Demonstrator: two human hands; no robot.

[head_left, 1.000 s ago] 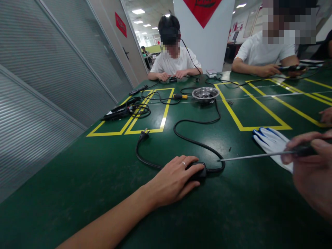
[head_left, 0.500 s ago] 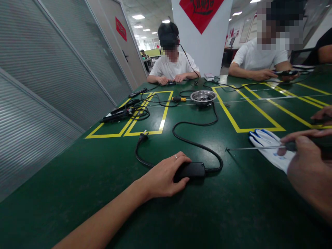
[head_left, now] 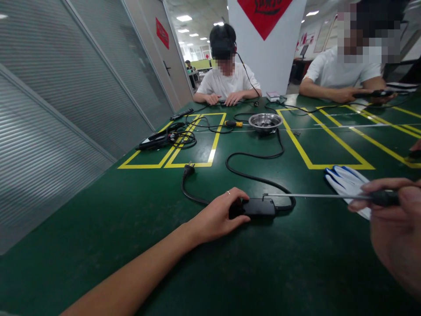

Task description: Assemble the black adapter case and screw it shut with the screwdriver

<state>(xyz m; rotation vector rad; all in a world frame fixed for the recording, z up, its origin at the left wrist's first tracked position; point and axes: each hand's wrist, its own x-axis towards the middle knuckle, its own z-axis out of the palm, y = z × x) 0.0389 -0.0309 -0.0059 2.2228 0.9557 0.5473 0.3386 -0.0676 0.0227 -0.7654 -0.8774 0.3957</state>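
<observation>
My left hand (head_left: 226, 215) is closed around the left end of a black power adapter (head_left: 259, 208) lying on the green table. A cord leaves each end of it, and the left one ends in a two-pin plug (head_left: 189, 168). In my right hand (head_left: 394, 224) is a screwdriver (head_left: 315, 195) with a dark handle and a long thin shaft, held nearly level. A small dark piece that looks like a screw (head_left: 264, 197) hangs from its tip, over the adapter's far edge; whether it touches I cannot tell. White gloves (head_left: 345, 180) lie partly behind my right hand.
A steel bowl (head_left: 265, 123) with small dark parts stands farther back, beside a yellow-and-black screwdriver (head_left: 233, 124). Black cables (head_left: 167, 137) lie bundled at the left. Yellow tape (head_left: 213, 153) marks the table. Two people (head_left: 226, 83) sit opposite; another hand (head_left: 417, 149) shows at the right edge.
The screwdriver in my right hand has moved left, bringing its tip from beside the cord to above the adapter. My left hand keeps its hold. The whole view has shifted slightly.
</observation>
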